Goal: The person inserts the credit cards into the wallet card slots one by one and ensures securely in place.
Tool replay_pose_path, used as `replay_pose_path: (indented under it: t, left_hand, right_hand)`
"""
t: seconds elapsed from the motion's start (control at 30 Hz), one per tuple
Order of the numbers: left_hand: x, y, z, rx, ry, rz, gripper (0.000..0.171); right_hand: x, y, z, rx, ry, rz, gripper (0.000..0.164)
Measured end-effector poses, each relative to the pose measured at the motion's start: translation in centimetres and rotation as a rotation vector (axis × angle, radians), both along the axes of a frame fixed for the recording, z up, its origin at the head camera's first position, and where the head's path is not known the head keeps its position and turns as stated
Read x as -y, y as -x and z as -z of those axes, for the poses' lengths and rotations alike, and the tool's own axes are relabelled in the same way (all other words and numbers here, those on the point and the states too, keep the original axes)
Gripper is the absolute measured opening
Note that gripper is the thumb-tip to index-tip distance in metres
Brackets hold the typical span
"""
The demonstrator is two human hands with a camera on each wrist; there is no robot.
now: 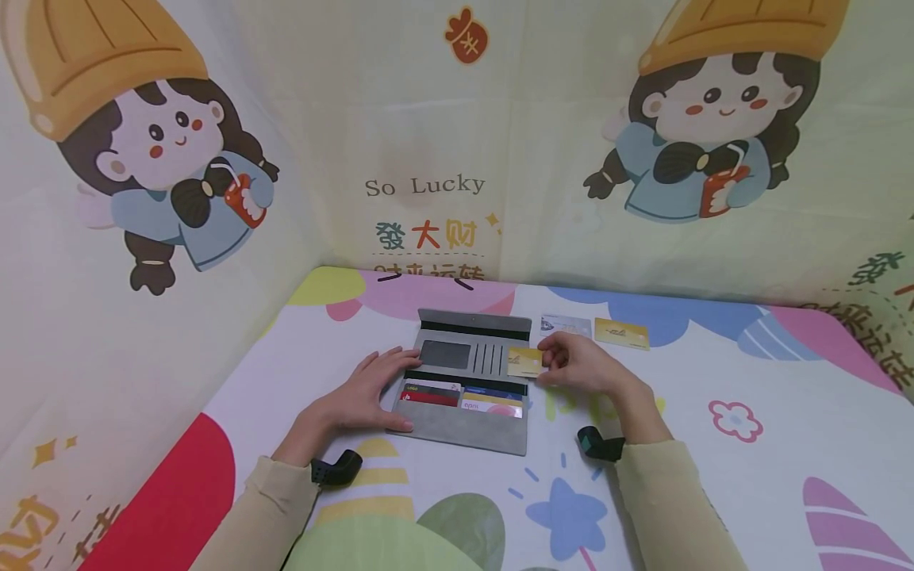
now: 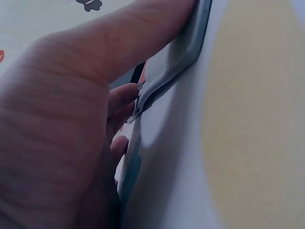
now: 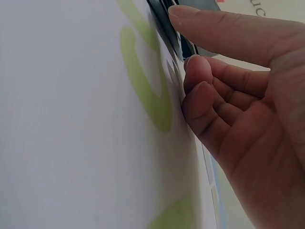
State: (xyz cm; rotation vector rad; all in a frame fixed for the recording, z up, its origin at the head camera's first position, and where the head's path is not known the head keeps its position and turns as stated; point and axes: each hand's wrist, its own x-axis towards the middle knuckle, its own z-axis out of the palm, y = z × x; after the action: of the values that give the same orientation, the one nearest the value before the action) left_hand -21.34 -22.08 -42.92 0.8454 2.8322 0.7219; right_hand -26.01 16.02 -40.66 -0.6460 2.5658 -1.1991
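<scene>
A grey wallet [image 1: 457, 432] lies unfolded on the table. My left hand [image 1: 360, 392] rests along its left side, the thumb on the lower flap and fairly straight fingers at the upper edge. In the left wrist view the thumb [image 2: 143, 28] lies over the wallet's stitched rim [image 2: 176, 64]. My right hand [image 1: 589, 366] pinches a gold card [image 1: 524, 362] by its right end, at the right of the wallet's slotted panel. How far the card sits in a slot I cannot tell. Lower pockets hold several cards, among them a red one [image 1: 428, 398] and a pink-white one [image 1: 493, 407].
Behind my right hand lie a silver-grey card [image 1: 566, 324] and another gold card [image 1: 621, 334]. A patterned cloth [image 1: 671, 507] covers the table. Printed curtains [image 1: 428, 119] stand at the back and left.
</scene>
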Motion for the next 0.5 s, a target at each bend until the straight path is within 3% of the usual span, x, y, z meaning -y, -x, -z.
replay_pose_path:
  t: [0.5]
  left_hand:
    - [0.0, -0.1, -0.3, -0.019, -0.014, 0.024, 0.096]
  right_hand:
    - [1.3, -0.1, 0.0, -0.038, -0.04, 0.016, 0.046]
